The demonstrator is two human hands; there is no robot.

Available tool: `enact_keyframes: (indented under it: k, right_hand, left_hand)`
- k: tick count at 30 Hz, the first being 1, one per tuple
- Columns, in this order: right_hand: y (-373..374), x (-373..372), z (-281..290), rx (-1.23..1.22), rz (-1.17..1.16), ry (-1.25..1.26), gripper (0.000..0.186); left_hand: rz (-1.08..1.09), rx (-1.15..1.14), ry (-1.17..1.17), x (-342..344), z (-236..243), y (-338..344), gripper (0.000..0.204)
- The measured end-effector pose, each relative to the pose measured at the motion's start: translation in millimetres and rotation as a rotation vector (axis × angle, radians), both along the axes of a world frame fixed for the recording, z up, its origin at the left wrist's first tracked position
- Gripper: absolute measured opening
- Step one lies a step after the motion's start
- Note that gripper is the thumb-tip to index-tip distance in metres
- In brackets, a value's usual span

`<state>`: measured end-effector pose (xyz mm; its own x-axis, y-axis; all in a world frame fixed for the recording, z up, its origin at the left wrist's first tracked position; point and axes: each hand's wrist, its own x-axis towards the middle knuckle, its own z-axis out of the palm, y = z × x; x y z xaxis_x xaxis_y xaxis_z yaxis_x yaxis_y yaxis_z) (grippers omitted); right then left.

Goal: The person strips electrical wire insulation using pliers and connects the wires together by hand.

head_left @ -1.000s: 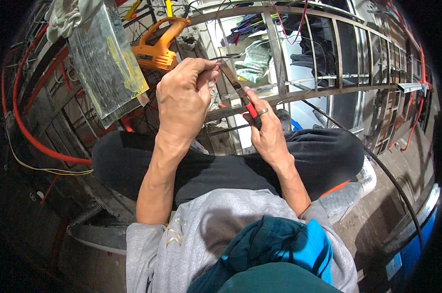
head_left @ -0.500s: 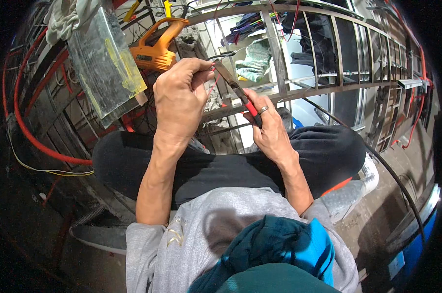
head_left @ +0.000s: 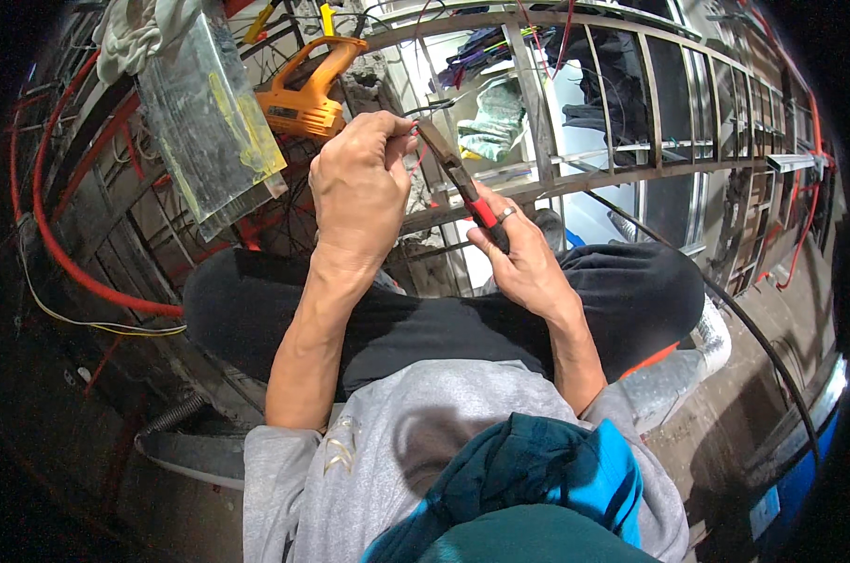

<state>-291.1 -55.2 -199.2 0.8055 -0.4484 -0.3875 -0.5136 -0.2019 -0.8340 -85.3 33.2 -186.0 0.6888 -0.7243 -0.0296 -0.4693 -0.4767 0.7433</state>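
My left hand (head_left: 361,192) is raised in front of my lap, its thumb and forefinger pinched on a thin red wire (head_left: 422,153). In my right hand (head_left: 530,261) are pliers (head_left: 451,161) with red and black handles. The pliers slant up to the left, and their metal jaws reach the wire end beside my left fingertips. Whether the jaws grip the wire is too small to tell. A ring sits on one right finger.
An orange power tool (head_left: 303,98) lies beyond my left hand. Left of it stands a dusty metal sheet box (head_left: 209,122) with a whitish cloth (head_left: 143,38) on top. Metal framing (head_left: 650,169) spans ahead. Red conduit (head_left: 73,267) curves at left; a black cable (head_left: 758,338) runs at right.
My left hand has shifted slightly right and down, still pinching the wire. The pliers' handles have shifted a little, and my right fingers have changed their hold on them.
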Motion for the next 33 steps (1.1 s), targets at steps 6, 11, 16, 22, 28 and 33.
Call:
enact_keyframes:
  k: [6, 11, 16, 22, 28, 33]
  right_hand:
    - [3, 3, 3, -0.053, -0.012, -0.022, 0.057]
    - [6, 0, -3, -0.109, -0.02, -0.009, 0.059]
    - [5, -1, -5, -0.139, -0.012, 0.009, 0.067]
    - [5, -3, -10, -0.27, 0.0, -0.029, 0.074]
    - [3, 0, -8, -0.267, -0.019, 0.007, 0.074]
    - [-2, 0, -14, -0.084, -0.025, -0.099, 0.067]
  left_hand:
    - [-0.004, -0.013, -0.079, -2, -2, 0, 0.009]
    - [0.011, -0.005, -0.034, -4, -4, 0, 0.024]
    - [0.007, -0.008, -0.033, -3, -4, 0, 0.025]
    - [0.034, -0.03, 0.028, -6, -7, -2, 0.02]
    - [0.082, -0.071, 0.137, -5, -10, -2, 0.013]
    - [0.116, -0.066, 0.369, 6, -7, -1, 0.011]
